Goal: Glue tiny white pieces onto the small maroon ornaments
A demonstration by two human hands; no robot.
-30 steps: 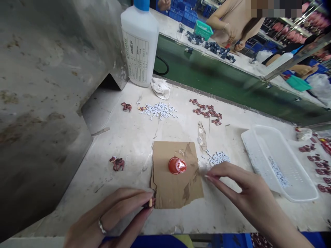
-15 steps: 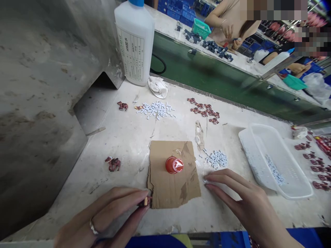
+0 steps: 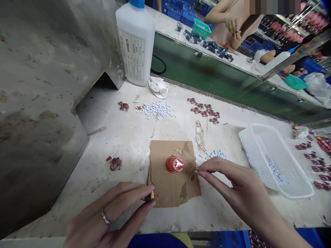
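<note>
Between thumb and fingers, my left hand [image 3: 116,210] pinches a small brown figurine [image 3: 152,196] with a tan part, over the lower left corner of the cardboard piece [image 3: 165,193]. My right hand [image 3: 232,186] is closed in a pinch on a tiny pale piece [image 3: 197,171] at the cardboard's right edge. On the cardboard stands a small red cup [image 3: 174,164]. Just behind my right fingers lies a pile of small pale blue pieces [image 3: 216,154], partly covered by the hand. Another brown figurine [image 3: 114,163] rests left of the cardboard.
At the back stand a large white bottle [image 3: 137,44] and a crumpled white cloth [image 3: 158,86]. Further pale pieces [image 3: 156,110] and several brown figurines [image 3: 205,109] lie behind the cardboard. A white plastic basket [image 3: 279,162] is at right. Grey metal [image 3: 43,103] walls the left. A co-worker [image 3: 230,24] sits opposite.
My right hand has moved left and away from me, from beside the pale pile to the cardboard's edge, with a tiny piece pinched. My left hand has shifted slightly right with its figurine.
</note>
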